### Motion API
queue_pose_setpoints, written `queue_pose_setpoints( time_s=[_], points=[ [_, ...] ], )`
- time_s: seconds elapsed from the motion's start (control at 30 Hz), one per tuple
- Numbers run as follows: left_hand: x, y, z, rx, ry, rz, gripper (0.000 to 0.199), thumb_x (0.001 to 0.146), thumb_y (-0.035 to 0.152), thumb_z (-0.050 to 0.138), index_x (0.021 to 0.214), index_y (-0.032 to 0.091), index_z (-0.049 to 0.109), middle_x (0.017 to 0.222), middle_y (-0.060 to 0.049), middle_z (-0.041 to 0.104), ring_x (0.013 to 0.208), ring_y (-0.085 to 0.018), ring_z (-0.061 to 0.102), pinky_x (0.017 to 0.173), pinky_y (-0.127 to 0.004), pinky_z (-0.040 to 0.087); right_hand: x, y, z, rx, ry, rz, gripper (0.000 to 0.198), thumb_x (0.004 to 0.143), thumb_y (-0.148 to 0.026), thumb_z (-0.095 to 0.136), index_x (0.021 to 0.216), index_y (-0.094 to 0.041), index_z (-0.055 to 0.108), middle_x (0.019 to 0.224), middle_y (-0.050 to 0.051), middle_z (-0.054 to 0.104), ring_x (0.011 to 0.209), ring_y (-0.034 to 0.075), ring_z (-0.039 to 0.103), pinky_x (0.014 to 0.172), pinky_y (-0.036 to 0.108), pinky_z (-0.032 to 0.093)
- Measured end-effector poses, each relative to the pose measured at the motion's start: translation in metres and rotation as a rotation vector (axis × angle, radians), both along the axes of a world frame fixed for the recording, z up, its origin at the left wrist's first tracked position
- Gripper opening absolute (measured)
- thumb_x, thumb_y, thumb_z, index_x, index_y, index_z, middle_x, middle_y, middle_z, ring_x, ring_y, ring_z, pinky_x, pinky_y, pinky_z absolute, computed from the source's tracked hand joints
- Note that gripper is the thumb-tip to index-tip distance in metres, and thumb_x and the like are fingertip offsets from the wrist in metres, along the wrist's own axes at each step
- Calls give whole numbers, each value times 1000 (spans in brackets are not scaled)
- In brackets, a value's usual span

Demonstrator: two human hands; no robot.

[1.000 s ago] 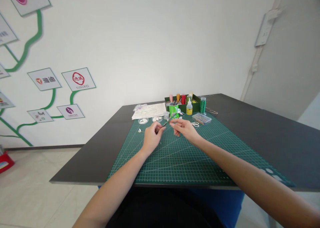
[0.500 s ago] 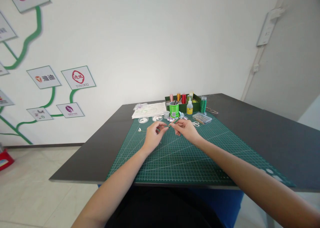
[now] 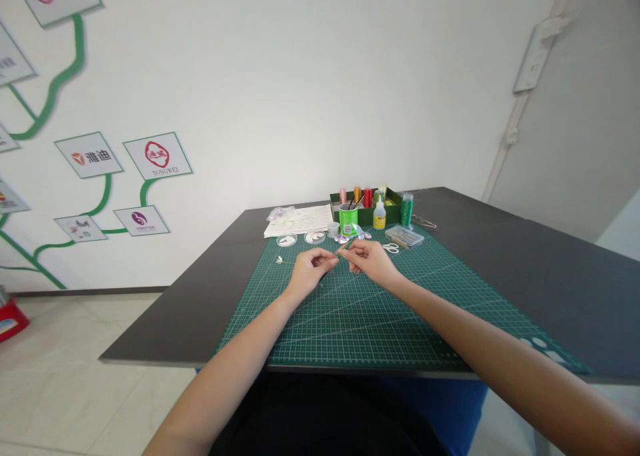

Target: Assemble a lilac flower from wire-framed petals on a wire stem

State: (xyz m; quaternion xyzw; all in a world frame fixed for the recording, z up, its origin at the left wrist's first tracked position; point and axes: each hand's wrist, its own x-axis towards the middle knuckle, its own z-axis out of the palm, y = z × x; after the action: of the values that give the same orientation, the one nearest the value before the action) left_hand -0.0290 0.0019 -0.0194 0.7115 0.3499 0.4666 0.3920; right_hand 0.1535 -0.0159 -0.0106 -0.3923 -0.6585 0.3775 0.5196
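Observation:
My right hand point(image 3: 369, 259) pinches a thin, dark green stick-like object point(image 3: 349, 243), whose exact kind I cannot make out. My left hand point(image 3: 311, 269) is closed in a pinch close to the lower tip of that object. What sits between the left fingertips is too small to name. Both hands are held over the green cutting mat point(image 3: 345, 329), fingertips nearly meeting. On the mat left of my hands lies a small white flower-like piece point(image 3: 279, 260) on a thin stem. White-handled scissors point(image 3: 391, 248) lie just beyond my right hand.
Behind the hands stand a green can point(image 3: 349, 221) holding tools, a glue bottle point(image 3: 379, 215), a green glitter tube point(image 3: 407, 210) and a box point(image 3: 395, 212) of thread spools. Two shallow dishes point(image 3: 287, 241), white sheets point(image 3: 300, 221) and a clear case point(image 3: 405, 237) lie nearby.
My left fingers have drawn closer together, and the hand has shifted slightly down and right toward the green object's tip. My right hand stays nearly in place, still holding it.

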Motion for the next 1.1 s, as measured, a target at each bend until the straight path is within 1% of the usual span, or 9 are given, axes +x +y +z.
queue_pose_setpoints(
  time_s=[0.1, 0.2, 0.3, 0.47, 0.57, 0.7, 0.8, 0.9, 1.1],
  points=[
    [1, 1, -1, -84, -77, -32, 32, 69, 44, 77, 80, 14, 69, 62, -1, 63, 57, -13, 57, 58, -25, 43, 0, 0, 0, -8, -4, 36, 41, 73, -56, 72, 80, -17, 65, 48, -3, 56, 43, 11, 51, 44, 23, 43],
    [0, 3, -1, -151, -155, -31, 35, 66, 44, 79, 80, 14, 69, 67, -1, 65, 59, -13, 59, 60, -25, 45, 1, 0, -1, 3, 20, 55, 43, 77, -56, 67, 90, -16, 66, 49, -3, 57, 42, 11, 51, 44, 23, 44],
    [-3, 6, 2, -192, -216, -13, 36, 64, 44, 80, 80, 14, 68, 71, -2, 66, 61, -12, 60, 62, -25, 45, 3, 0, 0, 28, 34, 72, 43, 82, -56, 62, 93, -15, 67, 49, -3, 56, 43, 10, 51, 44, 22, 44],
    [-21, 14, 19, -218, -346, 64, 35, 60, 42, 83, 76, 15, 67, 74, -2, 66, 64, -12, 60, 61, -23, 45, 5, -1, 1, 26, 56, 69, 45, 83, -58, 60, 92, -14, 69, 50, -2, 56, 44, 10, 51, 44, 22, 43],
    [-37, 19, 32, -213, -377, 133, 34, 56, 39, 85, 73, 15, 67, 77, -2, 67, 64, -11, 59, 60, -23, 45, 5, 0, 1, 26, 68, 71, 44, 84, -57, 59, 91, -14, 70, 51, -2, 56, 45, 10, 51, 45, 22, 42],
    [-62, 31, 42, -222, -373, 218, 37, 52, 39, 87, 72, 14, 68, 71, -2, 65, 63, -10, 58, 59, -21, 43, 5, 0, 0, 30, 85, 78, 44, 84, -57, 60, 89, -14, 70, 50, -2, 55, 44, 10, 50, 44, 22, 42],
    [-88, 47, 39, -205, -310, 320, 39, 51, 41, 86, 72, 13, 68, 68, -3, 65, 62, -11, 57, 58, -22, 42, 4, 0, -1, 35, 92, 79, 45, 84, -57, 60, 87, -14, 70, 49, -2, 55, 44, 10, 49, 44, 21, 41],
    [-119, 65, 31, -243, -208, 530, 41, 48, 42, 85, 71, 13, 68, 70, -4, 67, 60, -11, 57, 56, -21, 41, 4, 0, 0, 36, 89, 76, 45, 83, -58, 60, 85, -13, 69, 49, -2, 55, 43, 9, 49, 43, 21, 41],
    [-163, 93, 9, -331, -133, 748, 31, 50, 31, 82, 62, 11, 62, 58, -4, 62, 48, -10, 52, 44, -20, 31, 4, 0, -2, 34, 74, 64, 45, 83, -58, 60, 83, -14, 70, 49, -1, 55, 43, 9, 49, 43, 21, 41]
  ],
)
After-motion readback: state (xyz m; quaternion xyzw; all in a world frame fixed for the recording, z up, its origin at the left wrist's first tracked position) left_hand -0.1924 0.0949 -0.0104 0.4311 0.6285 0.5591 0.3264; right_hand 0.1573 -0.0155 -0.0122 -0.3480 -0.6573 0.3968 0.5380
